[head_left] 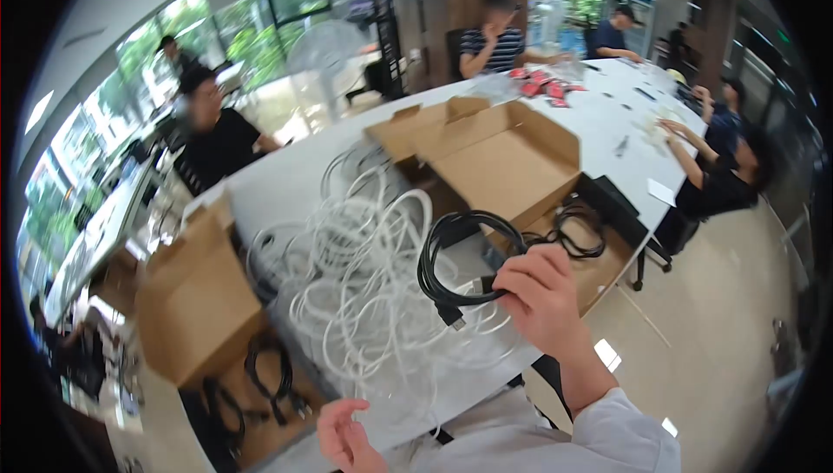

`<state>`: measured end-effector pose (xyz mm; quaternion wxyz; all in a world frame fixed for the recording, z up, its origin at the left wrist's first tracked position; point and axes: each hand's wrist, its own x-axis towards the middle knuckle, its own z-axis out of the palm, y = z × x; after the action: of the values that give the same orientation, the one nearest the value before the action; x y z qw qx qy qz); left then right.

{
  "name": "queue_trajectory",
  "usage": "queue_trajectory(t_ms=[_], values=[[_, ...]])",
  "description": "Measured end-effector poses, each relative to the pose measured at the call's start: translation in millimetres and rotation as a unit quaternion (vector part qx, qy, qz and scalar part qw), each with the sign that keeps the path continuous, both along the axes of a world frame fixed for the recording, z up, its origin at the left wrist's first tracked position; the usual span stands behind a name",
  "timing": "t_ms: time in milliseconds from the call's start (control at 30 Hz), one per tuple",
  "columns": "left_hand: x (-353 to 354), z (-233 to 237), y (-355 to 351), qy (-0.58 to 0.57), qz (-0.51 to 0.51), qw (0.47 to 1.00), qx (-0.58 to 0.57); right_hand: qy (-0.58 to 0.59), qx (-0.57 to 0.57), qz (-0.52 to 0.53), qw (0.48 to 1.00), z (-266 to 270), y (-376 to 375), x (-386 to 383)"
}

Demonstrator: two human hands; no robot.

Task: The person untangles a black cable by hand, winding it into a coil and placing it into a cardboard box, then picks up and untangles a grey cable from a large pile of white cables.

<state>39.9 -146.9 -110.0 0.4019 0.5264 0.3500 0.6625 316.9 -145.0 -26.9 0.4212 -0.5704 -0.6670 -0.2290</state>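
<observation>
My right hand pinches a coiled black cable at its lower right side, holding it up over the table. A black plug with a metal end hangs from the bottom of the coil, and another metal connector shows beside my fingertips. Low in the view, my left hand is empty, its fingers loosely curled and apart. Beyond it lies a large tangle of white cables on the table. An open cardboard box at the left contains coiled black cables.
Another open cardboard box stands to the right, with a black cable coil in it. The white table stretches away, bearing red packets at the far end. Several people sit around it. A standing fan is behind.
</observation>
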Motion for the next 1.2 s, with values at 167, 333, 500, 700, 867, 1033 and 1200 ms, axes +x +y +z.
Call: queue_trajectory(t_ms=[167, 333, 500, 700, 867, 1033, 1200], values=[[32, 23, 1, 0.072, -0.131, 0.988, -0.027, 0.003, -0.075, -0.125, 0.989, -17, -31, 41], [66, 21, 11, 0.131, -0.306, 0.943, -0.016, 0.006, -0.126, -0.26, 0.957, -25, -63, 99], [96, 16, 21, 0.185, -0.43, 0.883, 0.031, -0.028, -0.149, -0.337, 0.929, -42, -66, 156], [120, 20, 29, 0.289, -0.511, 0.807, 0.063, -0.04, -0.281, -0.376, 0.882, -85, -44, 191], [121, 21, 31, 0.332, -0.522, 0.779, 0.102, -0.019, -0.556, -0.384, 0.737, -112, -30, 200], [111, 22, 31, 0.364, -0.494, 0.78, 0.127, -0.054, -0.509, -0.373, 0.774, -102, -41, 198], [90, 26, 30, 0.386, -0.463, 0.788, 0.125, -0.001, -0.413, -0.313, 0.855, -66, -55, 187]])
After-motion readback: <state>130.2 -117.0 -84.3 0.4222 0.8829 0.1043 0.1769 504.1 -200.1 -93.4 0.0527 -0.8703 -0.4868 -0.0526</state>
